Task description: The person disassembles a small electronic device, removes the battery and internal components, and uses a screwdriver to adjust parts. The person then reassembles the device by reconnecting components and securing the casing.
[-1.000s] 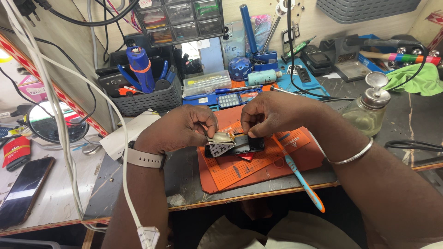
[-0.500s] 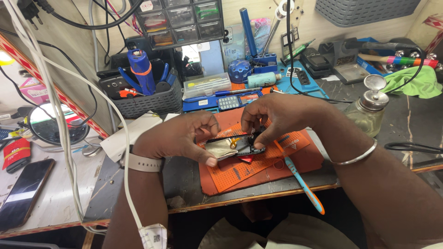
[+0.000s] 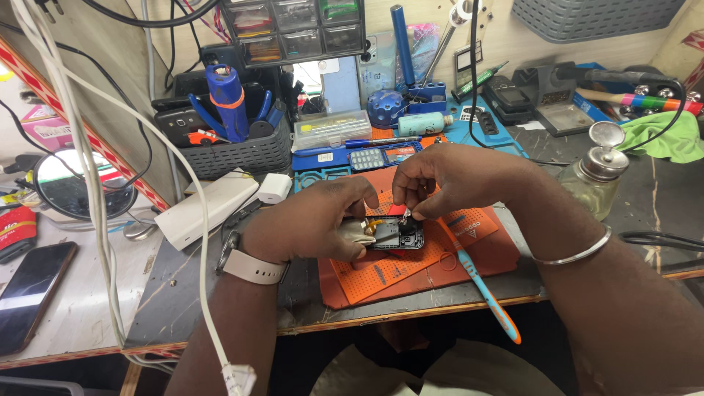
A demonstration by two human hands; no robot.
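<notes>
An opened phone with its inner parts showing lies on an orange work mat. My left hand, with a pale watch on the wrist, grips the phone's left end and holds it flat. My right hand, with a metal bangle on the wrist, pinches a small red-tipped part at the phone's top edge with thumb and forefinger. A blue and orange toothbrush lies on the mat just right of the phone.
A glass bottle with a metal cap stands at the right. A grey basket of tools and a drawer cabinet sit behind. A white box, a round mirror and a dark phone lie left. White cable hangs down in front.
The phone has been laid flatter on the mat. My right hand has shifted to pinch at its top edge, and my left hand now holds its left end.
</notes>
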